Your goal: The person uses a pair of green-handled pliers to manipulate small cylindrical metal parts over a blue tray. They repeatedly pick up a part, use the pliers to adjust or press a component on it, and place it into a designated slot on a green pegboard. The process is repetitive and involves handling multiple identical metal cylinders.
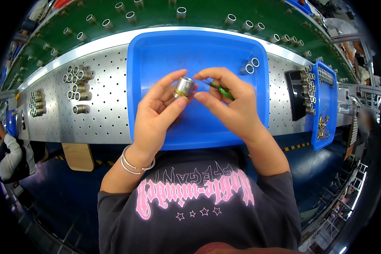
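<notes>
Metal sleeve (187,84), silver with a gold-coloured band near its lower end, was the piece being worked on. It was held slightly tilted above the large blue tray (156,48), clear of the tray's floor. The left hand (155,113) grasped it between thumb and fingers. The right hand (240,105) gripped a green-handled tool (225,93), its thin end pointing toward the sleeve; whether the tip touched the metal could not be told.

Work on this one sleeve seemed to be under way and not finished, since both hands were gathered at it and it had not been set down. What the tool had already done to it did not show. Two loose sleeves (247,69) lay in the far right corner of the tray, out of either hand's grasp; they may have been done or waiting, and nothing marked which.

Plenty of similar pieces lay about. Grouped sleeves (79,109) rested on the perforated bench (108,94) to the left, more stood in stacked rows (307,91) beside a black container (296,95) on the right, and others were scattered over the green surface (207,19) beyond. Judging by those numbers, the work was probably one piece within a long run, but finished and unfinished groups could not be told apart.
</notes>
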The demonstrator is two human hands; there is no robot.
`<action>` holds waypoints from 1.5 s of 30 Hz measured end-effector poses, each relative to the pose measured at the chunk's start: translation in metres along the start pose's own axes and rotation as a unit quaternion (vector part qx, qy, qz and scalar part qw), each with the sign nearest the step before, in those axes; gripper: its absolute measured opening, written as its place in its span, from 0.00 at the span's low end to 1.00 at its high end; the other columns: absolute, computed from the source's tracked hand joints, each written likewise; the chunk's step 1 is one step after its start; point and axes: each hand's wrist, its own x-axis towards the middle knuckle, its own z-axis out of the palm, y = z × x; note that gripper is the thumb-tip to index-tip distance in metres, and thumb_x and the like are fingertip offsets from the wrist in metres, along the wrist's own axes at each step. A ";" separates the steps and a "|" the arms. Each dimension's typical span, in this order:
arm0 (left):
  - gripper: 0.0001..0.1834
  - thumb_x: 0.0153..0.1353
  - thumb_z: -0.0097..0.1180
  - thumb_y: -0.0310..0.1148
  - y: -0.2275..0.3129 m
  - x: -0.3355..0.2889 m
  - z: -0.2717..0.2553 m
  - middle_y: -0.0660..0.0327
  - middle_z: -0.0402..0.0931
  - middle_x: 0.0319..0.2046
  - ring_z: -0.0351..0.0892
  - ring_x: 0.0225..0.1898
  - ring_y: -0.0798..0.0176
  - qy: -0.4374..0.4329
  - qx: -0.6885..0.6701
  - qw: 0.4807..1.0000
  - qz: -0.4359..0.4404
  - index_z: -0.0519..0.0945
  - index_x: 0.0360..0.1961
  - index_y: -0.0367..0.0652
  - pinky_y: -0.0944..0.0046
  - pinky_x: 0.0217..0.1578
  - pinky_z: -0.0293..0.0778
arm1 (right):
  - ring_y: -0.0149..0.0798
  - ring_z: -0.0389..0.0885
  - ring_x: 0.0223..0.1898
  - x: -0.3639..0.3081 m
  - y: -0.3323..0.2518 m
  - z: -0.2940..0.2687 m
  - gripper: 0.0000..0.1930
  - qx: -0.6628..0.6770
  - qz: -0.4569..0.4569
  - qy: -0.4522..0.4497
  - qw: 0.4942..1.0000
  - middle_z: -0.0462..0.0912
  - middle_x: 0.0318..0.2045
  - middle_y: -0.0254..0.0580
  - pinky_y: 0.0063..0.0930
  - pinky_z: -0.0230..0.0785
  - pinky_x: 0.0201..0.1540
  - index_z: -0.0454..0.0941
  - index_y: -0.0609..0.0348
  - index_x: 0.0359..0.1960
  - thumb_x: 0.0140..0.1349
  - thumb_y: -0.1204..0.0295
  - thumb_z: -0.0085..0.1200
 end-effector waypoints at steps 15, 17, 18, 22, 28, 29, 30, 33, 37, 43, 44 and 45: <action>0.32 0.59 0.50 0.26 0.015 0.007 -0.022 0.50 0.51 0.63 0.69 0.53 0.57 -0.054 0.104 0.992 0.050 0.54 0.63 0.37 0.65 0.49 0.69 | 0.34 0.80 0.32 0.085 0.022 -0.018 0.06 -0.076 -0.048 0.068 0.994 0.82 0.29 0.42 0.24 0.69 0.34 0.78 0.62 0.32 0.57 0.73 0.53; 0.26 0.59 0.50 0.25 0.018 0.013 -0.027 0.51 0.62 0.57 0.71 0.51 0.61 -0.060 0.128 0.989 0.039 0.61 0.59 0.36 0.65 0.50 0.68 | 0.43 0.80 0.32 0.113 0.054 -0.029 0.07 -0.216 -0.043 0.121 0.968 0.82 0.29 0.45 0.29 0.69 0.34 0.78 0.59 0.33 0.56 0.69 0.54; 0.25 0.59 0.50 0.25 0.021 0.018 -0.030 0.52 0.64 0.55 0.71 0.50 0.62 -0.081 0.142 0.986 0.022 0.63 0.58 0.36 0.66 0.50 0.68 | 0.49 0.79 0.32 0.125 0.070 -0.034 0.09 -0.250 -0.048 0.132 0.958 0.81 0.28 0.46 0.34 0.69 0.35 0.79 0.55 0.34 0.55 0.66 0.54; 0.12 0.61 0.49 0.27 0.038 0.045 -0.034 0.60 0.76 0.31 0.76 0.33 0.70 -0.107 0.217 0.970 0.014 0.75 0.45 0.35 0.72 0.37 0.71 | 0.46 0.79 0.32 0.147 0.078 -0.034 0.09 -0.353 0.089 0.070 0.929 0.81 0.29 0.43 0.35 0.68 0.33 0.78 0.51 0.35 0.55 0.63 0.54; 0.08 0.62 0.48 0.28 0.035 0.069 -0.040 0.65 0.72 0.21 0.68 0.20 0.76 -0.042 0.178 0.983 0.026 0.79 0.34 0.37 0.75 0.22 0.66 | 0.46 0.79 0.33 0.179 0.060 -0.007 0.09 -0.338 -0.051 0.110 0.933 0.81 0.30 0.40 0.36 0.69 0.34 0.78 0.51 0.35 0.56 0.64 0.53; 0.08 0.61 0.49 0.28 0.034 0.068 -0.040 0.65 0.73 0.21 0.69 0.21 0.76 -0.039 0.203 0.977 0.048 0.79 0.34 0.37 0.75 0.22 0.66 | 0.46 0.78 0.33 0.188 0.059 -0.001 0.08 -0.345 -0.096 0.110 0.927 0.81 0.30 0.40 0.36 0.69 0.34 0.78 0.51 0.35 0.56 0.64 0.53; 0.07 0.60 0.49 0.27 0.032 0.068 -0.044 0.65 0.73 0.22 0.69 0.21 0.76 -0.033 0.230 0.970 0.069 0.79 0.34 0.37 0.75 0.23 0.66 | 0.47 0.78 0.34 0.197 0.060 0.007 0.07 -0.340 -0.124 0.100 0.927 0.80 0.32 0.40 0.36 0.69 0.35 0.78 0.50 0.35 0.55 0.67 0.53; 0.07 0.58 0.52 0.26 0.022 0.069 -0.055 0.64 0.76 0.26 0.71 0.27 0.74 -0.049 0.243 0.965 0.089 0.80 0.35 0.38 0.73 0.30 0.70 | 0.46 0.78 0.35 0.226 0.069 0.017 0.07 -0.436 -0.094 0.084 0.891 0.80 0.33 0.40 0.37 0.70 0.37 0.78 0.50 0.35 0.54 0.69 0.53; 0.08 0.59 0.51 0.28 0.035 0.064 -0.054 0.61 0.78 0.28 0.75 0.29 0.68 -0.047 0.303 0.936 0.175 0.80 0.36 0.40 0.70 0.33 0.72 | 0.48 0.78 0.35 0.245 0.083 0.020 0.08 -0.446 -0.123 0.056 0.885 0.79 0.34 0.41 0.38 0.69 0.38 0.78 0.53 0.35 0.54 0.69 0.52; 0.14 0.59 0.48 0.26 0.037 0.064 -0.060 0.59 0.73 0.37 0.74 0.37 0.65 0.016 0.293 0.943 0.159 0.74 0.48 0.42 0.68 0.40 0.71 | 0.33 0.74 0.25 0.202 0.044 0.023 0.07 -0.178 -0.102 0.056 0.977 0.78 0.23 0.36 0.24 0.64 0.29 0.78 0.62 0.32 0.56 0.71 0.54; 0.16 0.59 0.48 0.26 0.035 0.065 -0.062 0.59 0.72 0.38 0.74 0.38 0.65 0.029 0.291 0.941 0.168 0.73 0.50 0.42 0.67 0.41 0.71 | 0.28 0.73 0.23 0.186 0.035 0.023 0.07 -0.093 -0.088 0.051 0.990 0.76 0.21 0.34 0.21 0.62 0.27 0.77 0.64 0.31 0.57 0.72 0.54; 0.18 0.59 0.48 0.25 0.034 0.065 -0.062 0.58 0.71 0.40 0.74 0.39 0.65 0.040 0.289 0.940 0.178 0.71 0.51 0.43 0.67 0.41 0.71 | 0.24 0.69 0.23 0.168 0.031 0.020 0.06 -0.064 -0.062 0.042 0.995 0.74 0.19 0.32 0.19 0.60 0.26 0.77 0.65 0.31 0.57 0.73 0.53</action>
